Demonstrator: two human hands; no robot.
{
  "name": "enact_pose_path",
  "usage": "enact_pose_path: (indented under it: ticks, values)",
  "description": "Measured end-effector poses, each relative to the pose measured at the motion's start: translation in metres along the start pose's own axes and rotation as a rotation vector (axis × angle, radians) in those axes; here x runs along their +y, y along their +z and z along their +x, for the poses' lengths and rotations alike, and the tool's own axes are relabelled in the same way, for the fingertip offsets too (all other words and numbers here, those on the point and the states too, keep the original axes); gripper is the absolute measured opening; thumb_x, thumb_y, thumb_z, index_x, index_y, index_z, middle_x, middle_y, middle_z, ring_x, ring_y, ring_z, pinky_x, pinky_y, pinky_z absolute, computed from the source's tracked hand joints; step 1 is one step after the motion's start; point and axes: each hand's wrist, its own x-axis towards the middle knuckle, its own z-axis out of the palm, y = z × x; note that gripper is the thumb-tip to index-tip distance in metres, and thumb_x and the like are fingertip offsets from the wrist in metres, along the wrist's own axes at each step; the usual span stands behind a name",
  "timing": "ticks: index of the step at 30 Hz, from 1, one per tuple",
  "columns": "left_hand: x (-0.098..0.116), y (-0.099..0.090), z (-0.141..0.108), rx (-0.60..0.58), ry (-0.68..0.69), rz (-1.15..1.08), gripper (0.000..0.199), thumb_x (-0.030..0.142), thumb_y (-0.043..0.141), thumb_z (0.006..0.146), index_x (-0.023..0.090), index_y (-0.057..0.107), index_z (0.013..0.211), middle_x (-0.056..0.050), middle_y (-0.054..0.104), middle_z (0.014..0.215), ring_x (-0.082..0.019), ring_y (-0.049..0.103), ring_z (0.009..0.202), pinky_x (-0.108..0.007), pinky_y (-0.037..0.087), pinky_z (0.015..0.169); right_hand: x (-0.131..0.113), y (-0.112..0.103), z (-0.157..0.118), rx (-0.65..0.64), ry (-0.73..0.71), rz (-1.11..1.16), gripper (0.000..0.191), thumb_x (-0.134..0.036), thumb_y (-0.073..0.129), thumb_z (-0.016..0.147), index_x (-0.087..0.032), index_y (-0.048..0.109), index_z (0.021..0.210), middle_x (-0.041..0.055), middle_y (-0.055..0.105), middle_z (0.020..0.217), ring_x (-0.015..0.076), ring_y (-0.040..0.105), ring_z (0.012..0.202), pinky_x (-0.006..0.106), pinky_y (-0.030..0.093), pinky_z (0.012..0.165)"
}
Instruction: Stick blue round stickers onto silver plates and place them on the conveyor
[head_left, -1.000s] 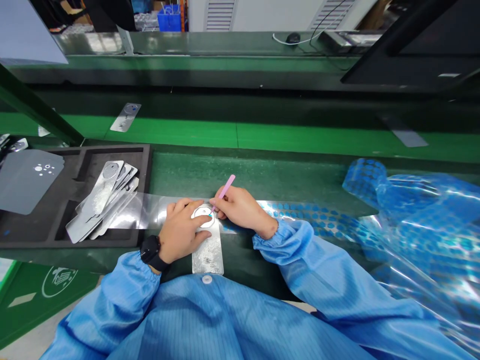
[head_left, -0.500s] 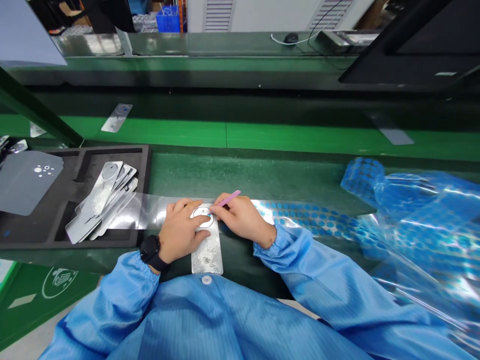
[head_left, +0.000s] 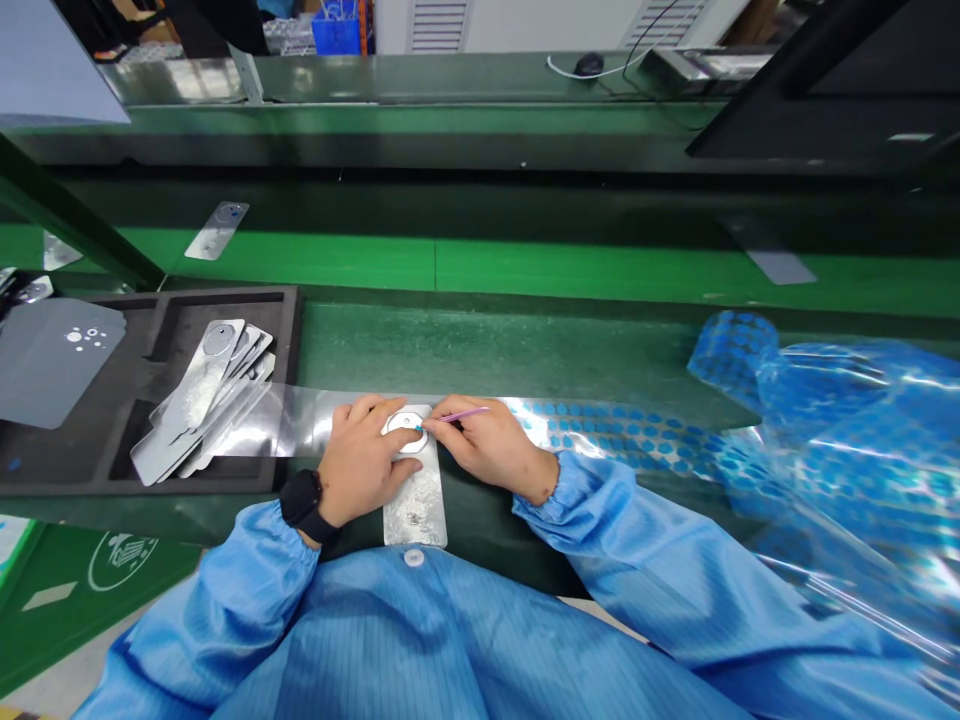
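Under left fingers [head_left: 397, 440], a mottled, silvery rectangular plate [head_left: 415, 505]

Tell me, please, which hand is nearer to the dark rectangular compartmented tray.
Left: the left hand rests on a flat silver plate, a little right of the tray; the right hand, holding a slim pink tool, lies farther right, beyond the left hand.

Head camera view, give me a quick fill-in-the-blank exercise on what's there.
1. The left hand touches a silver plate, and the watch on that arm is ____.
2. The slim pink tool is held in the ____ hand.
3. The dots on the film strip are colored ____.
4. Loose plates lie piled in the dark tray on the person's ____ side.

Missing words: black; right; blue; left.
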Motion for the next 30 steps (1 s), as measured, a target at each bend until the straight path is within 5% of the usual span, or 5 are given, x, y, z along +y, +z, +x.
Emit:
enact_pose_path:
  ticks: [14,18,21,26,30]
  values:
    - [0.0,0.001,0.001,0.022,0.001,-0.01,0.025,0.033,0.074,0.077,0.028,0.072,0.101,-0.008,0.059,0.131,-0.032,0.048,0.115,-0.05,0.039,0.087,-0.004,-0.001,0.004,0.012,0.103,0.09,0.02,-0.027,0.052,0.09,-0.02,0.063,0.075,0.0033,0.07,0.076,0.0161,0.064,0.07,0.027,0.047,0.069]
    - [0.002,0.004,-0.006,0.105,0.01,-0.019,0.026,0.03,0.073,0.077,0.025,0.069,0.103,-0.012,0.058,0.128,-0.033,0.046,0.118,-0.051,0.039,0.089,-0.003,-0.006,0.006,0.045,0.211,0.193,0.017,-0.027,0.05,0.089,-0.02,0.058,0.075,0.0006,0.064,0.066,0.0148,0.059,0.06,0.027,0.045,0.06]
    - [0.005,0.004,-0.015,0.208,-0.012,0.009,0.04,0.038,0.075,0.074,0.02,0.064,0.108,-0.016,0.054,0.128,-0.035,0.042,0.12,-0.052,0.038,0.091,-0.003,-0.014,0.016,0.088,0.221,0.169,0.02,-0.019,0.041,0.089,-0.02,0.056,0.075,0.0037,0.063,0.074,0.0165,0.06,0.071,0.028,0.047,0.07]
    - [0.01,0.012,-0.023,0.258,-0.072,0.049,0.052,0.042,0.078,0.07,0.017,0.055,0.11,-0.019,0.05,0.13,-0.038,0.042,0.119,-0.054,0.038,0.089,-0.012,-0.015,0.032,-0.216,0.231,-0.159,0.012,-0.015,0.05,0.085,-0.015,0.062,0.084,0.0117,0.062,0.093,0.021,0.06,0.089,0.031,0.045,0.084]
    - [0.022,0.022,-0.024,0.342,-0.121,0.069,0.051,0.043,0.077,0.071,0.019,0.053,0.109,-0.019,0.05,0.128,-0.037,0.045,0.117,-0.054,0.039,0.088,-0.021,-0.012,0.036,-0.286,0.294,-0.117,0.011,-0.019,0.068,0.073,-0.017,0.059,0.08,0.0056,0.062,0.081,0.0178,0.058,0.071,0.028,0.044,0.065]
